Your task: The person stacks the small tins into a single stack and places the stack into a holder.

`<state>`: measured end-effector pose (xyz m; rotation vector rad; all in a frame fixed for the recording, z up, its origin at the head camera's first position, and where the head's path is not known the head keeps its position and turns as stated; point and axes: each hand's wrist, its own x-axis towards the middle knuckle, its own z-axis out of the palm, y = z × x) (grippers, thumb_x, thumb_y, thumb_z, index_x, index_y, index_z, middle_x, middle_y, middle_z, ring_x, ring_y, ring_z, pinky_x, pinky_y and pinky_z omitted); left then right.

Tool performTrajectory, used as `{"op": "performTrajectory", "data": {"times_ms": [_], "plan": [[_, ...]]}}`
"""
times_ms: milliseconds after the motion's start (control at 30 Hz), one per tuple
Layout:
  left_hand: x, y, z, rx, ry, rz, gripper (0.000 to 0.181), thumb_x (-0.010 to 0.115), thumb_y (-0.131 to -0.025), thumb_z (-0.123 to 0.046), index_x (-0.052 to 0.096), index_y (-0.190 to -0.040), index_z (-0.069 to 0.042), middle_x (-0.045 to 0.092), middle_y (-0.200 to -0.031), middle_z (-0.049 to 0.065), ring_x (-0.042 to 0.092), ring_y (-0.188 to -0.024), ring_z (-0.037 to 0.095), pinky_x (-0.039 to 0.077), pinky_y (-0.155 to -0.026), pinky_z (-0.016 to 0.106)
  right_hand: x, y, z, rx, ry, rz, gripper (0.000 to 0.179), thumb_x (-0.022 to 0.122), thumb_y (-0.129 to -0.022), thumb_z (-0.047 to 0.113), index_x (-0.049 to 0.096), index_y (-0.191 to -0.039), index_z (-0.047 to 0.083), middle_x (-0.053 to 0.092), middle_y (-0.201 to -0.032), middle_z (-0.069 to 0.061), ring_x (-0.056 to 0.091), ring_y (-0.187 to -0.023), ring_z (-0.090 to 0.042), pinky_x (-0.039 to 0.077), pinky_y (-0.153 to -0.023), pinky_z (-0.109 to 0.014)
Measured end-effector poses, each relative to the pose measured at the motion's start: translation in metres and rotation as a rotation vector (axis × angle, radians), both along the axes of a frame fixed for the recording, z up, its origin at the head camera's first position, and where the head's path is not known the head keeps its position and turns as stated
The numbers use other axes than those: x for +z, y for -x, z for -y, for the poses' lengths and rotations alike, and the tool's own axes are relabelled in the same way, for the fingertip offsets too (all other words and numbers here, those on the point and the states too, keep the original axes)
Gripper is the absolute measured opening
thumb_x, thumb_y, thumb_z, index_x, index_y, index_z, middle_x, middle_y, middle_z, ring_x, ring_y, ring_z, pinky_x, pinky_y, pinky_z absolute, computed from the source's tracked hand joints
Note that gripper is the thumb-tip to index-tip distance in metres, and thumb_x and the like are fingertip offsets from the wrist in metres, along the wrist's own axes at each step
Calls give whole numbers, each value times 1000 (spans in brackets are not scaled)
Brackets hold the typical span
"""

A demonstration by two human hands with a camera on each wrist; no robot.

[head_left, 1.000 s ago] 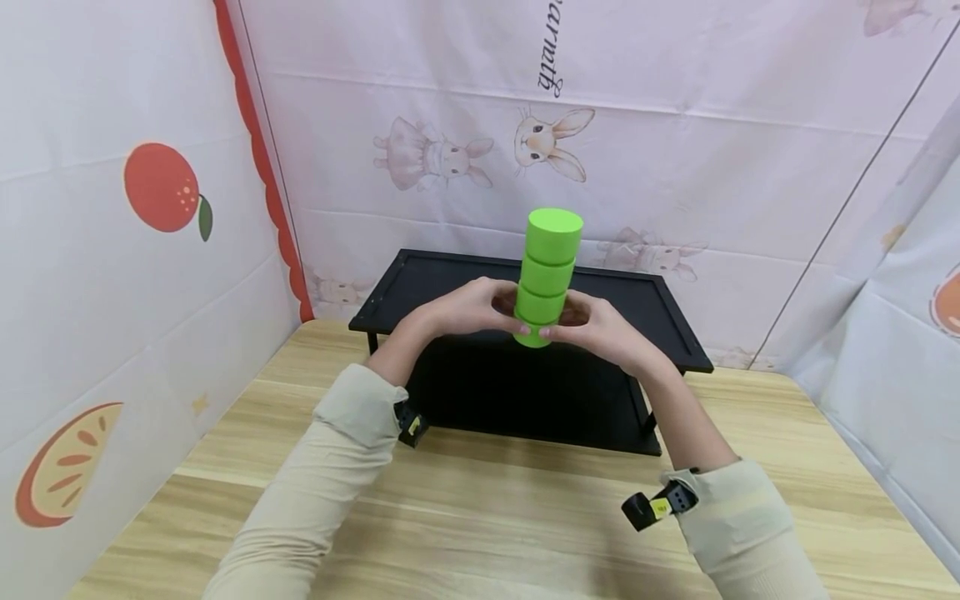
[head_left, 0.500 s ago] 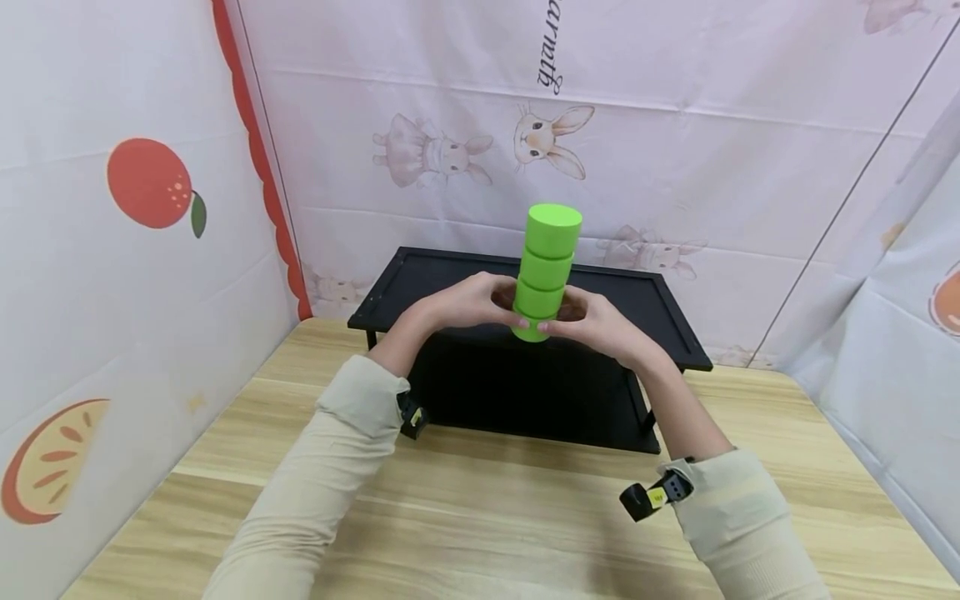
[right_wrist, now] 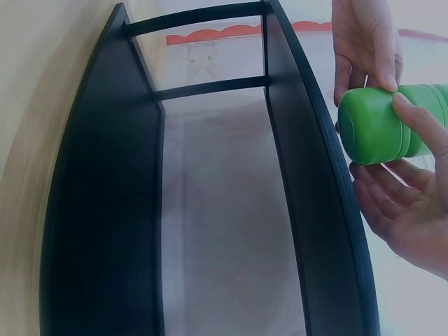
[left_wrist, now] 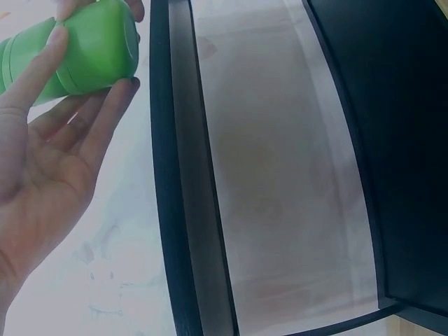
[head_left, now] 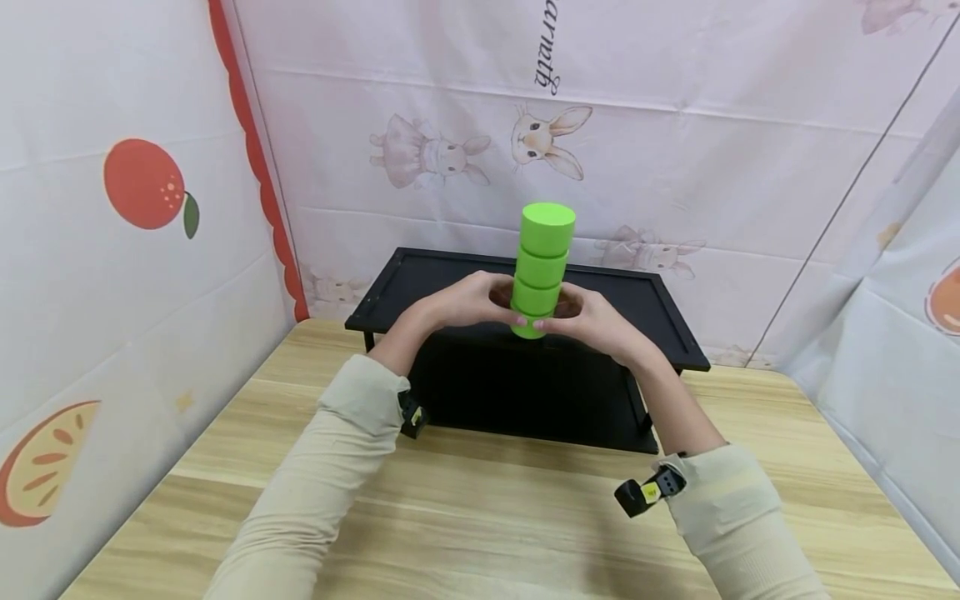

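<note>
A bright green stack of cylinders (head_left: 542,271), several sections tall, stands nearly upright with a slight tilt in the head view. My left hand (head_left: 472,302) holds its lowest section from the left, and my right hand (head_left: 596,323) from the right. The two thumbs lie close together on the front of that section, while the other fingers reach behind and under it. In the left wrist view, the bottom section (left_wrist: 101,47) sits between thumb and fingers. From the right wrist, the stack's base (right_wrist: 371,126) shows close beside the edge of the black rack's upper shelf.
A black two-tier rack (head_left: 630,312) stands on the wooden table (head_left: 480,517), its upper shelf behind and below the stack. Its lower shelf (head_left: 517,392) lies under my hands. Printed cloth walls (head_left: 675,167) enclose the back and both sides.
The stack and both hands have risen slightly and shifted a little to the left in the head view. Both hands keep the same hold on the lowest section.
</note>
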<state>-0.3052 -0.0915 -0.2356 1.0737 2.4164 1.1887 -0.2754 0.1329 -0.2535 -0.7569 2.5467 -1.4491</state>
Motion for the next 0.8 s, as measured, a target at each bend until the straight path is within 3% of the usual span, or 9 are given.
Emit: {"op": "performTrajectory", "data": {"times_ms": [800], "plan": [[0,14,2,31,-3,12,46,68,-85,-16,51,-126,-2,58,-113,7,57,-101,16,46,-85,29,3,10,8,-66,-8,17,57,69,-83,30,47,-130,6,57,-116,-11,53,-106,-23,42,-90,-44]]}}
